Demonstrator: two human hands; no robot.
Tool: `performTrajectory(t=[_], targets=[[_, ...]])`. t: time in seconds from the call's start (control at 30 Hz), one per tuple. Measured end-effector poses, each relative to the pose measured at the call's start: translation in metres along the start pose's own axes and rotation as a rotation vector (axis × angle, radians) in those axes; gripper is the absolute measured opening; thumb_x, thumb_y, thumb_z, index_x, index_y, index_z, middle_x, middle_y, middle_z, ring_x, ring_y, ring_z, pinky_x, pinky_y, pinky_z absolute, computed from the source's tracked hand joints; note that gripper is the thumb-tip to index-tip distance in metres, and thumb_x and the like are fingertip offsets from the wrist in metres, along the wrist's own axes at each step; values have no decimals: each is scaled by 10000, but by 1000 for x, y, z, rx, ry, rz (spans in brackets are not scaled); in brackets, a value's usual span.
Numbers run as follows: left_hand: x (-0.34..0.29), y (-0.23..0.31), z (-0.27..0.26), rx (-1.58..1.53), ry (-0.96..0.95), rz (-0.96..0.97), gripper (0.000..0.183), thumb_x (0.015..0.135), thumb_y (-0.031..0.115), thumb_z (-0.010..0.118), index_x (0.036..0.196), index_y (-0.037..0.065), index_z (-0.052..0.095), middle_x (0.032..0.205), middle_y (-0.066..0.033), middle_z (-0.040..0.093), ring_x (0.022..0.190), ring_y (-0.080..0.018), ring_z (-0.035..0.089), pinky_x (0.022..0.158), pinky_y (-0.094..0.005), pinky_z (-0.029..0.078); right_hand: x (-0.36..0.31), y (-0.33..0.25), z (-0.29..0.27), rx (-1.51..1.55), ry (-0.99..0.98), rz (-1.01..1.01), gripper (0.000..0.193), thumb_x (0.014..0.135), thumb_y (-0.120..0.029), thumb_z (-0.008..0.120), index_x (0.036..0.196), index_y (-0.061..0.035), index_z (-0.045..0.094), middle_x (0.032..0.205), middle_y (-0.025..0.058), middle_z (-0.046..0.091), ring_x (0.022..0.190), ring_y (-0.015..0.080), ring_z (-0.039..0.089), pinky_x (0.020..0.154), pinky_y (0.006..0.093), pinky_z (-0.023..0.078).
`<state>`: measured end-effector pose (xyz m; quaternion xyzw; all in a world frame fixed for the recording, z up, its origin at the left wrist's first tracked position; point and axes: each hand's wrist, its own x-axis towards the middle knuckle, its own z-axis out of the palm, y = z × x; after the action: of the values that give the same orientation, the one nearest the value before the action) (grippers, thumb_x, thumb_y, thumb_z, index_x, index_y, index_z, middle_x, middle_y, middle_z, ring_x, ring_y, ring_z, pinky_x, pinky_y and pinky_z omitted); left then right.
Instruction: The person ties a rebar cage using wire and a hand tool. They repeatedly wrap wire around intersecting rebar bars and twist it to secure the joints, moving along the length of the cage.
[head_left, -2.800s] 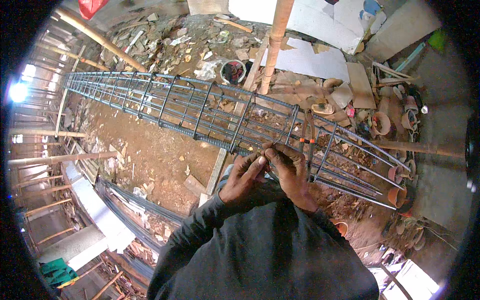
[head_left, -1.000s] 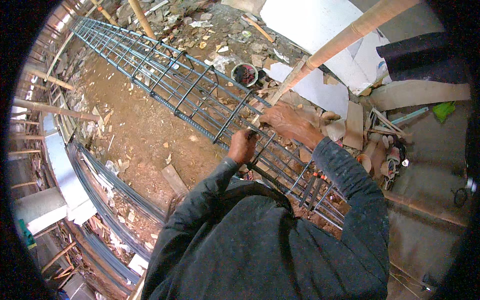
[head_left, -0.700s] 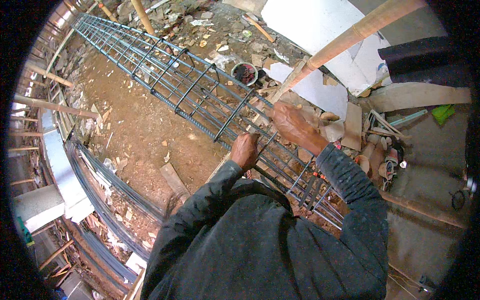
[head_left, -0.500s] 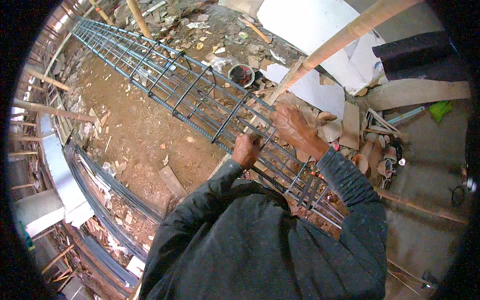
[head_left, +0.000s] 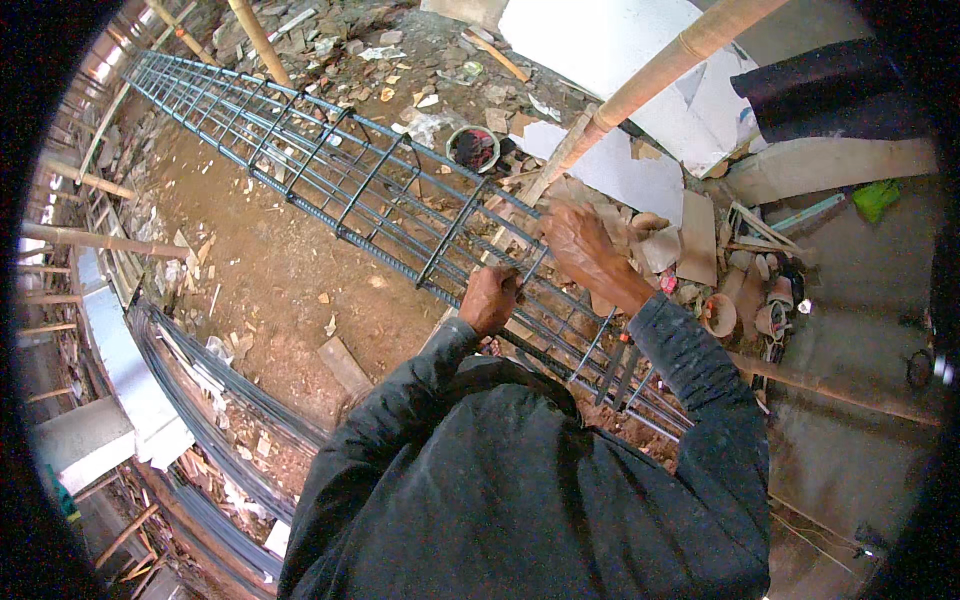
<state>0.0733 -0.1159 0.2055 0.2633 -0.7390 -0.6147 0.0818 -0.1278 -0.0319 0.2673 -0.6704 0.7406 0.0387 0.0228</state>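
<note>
A long rebar cage [head_left: 350, 200] of steel bars with square stirrups runs from the far left to in front of my body. On its near side, my left hand [head_left: 489, 301] is closed with curled fingers at the near end of a stirrup [head_left: 535, 262]. Across the cage, my right hand [head_left: 588, 252] closes at the same stirrup's far end, by the far top bar. My fingers partly hide both gripped spots. Dark strips [head_left: 617, 372] lie over the cage bars below my right hand.
A bamboo pole [head_left: 650, 90] slants up beyond my right hand. A bucket [head_left: 473, 149] stands behind the cage, near white boards [head_left: 600, 165] and rubble. Bundled steel rods [head_left: 215, 385] curve along the left. A loose plank [head_left: 345, 366] lies on the dirt floor [head_left: 270, 270].
The view has shifted slightly, so the cage and surroundings appear a little further left. Both hands keep nearly the same place and grip on the stirrup.
</note>
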Motion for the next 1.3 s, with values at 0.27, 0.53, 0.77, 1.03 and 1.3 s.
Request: performTrajectory(t=[0.27,0.53,0.77,1.03,1.3], targets=[[4,-18,9,236,105,56,207,921,152,628,881,-24,729,794,-280,695,744,-465,706,695,-516,548,8,-1,-8,134,111,-7,226,867,-81,664,1078,-62,741,1035,163,663,996,368,660,910,499,525],[11,-19,0,296,18,5,225,888,154,597,841,-37,704,803,-353,644,776,-539,663,750,-597,519,-10,-8,-18,497,171,290,361,923,-147,739,1261,-44,668,1218,220,661,1185,438,620,1016,518,505],[6,-14,-3,204,67,9,252,914,167,588,892,-34,738,863,-342,676,828,-533,678,780,-583,535,-13,-8,-13,545,151,332,380,918,-150,748,1259,-6,661,1288,241,651,1222,451,605,1057,500,481],[5,-10,-7,214,131,-48,287,913,120,608,1084,-67,742,845,-333,704,847,-492,723,790,-540,562,-9,-5,-13,530,150,313,350,926,-172,744,1217,14,685,1303,240,654,1219,442,610,1069,504,469],[8,-16,-12,52,62,-155,304,912,85,582,1130,-48,747,804,-262,739,772,-386,761,746,-482,583,-9,0,4,530,256,233,333,896,-176,750,1181,-13,697,1097,215,681,1110,432,617,1025,535,457]])
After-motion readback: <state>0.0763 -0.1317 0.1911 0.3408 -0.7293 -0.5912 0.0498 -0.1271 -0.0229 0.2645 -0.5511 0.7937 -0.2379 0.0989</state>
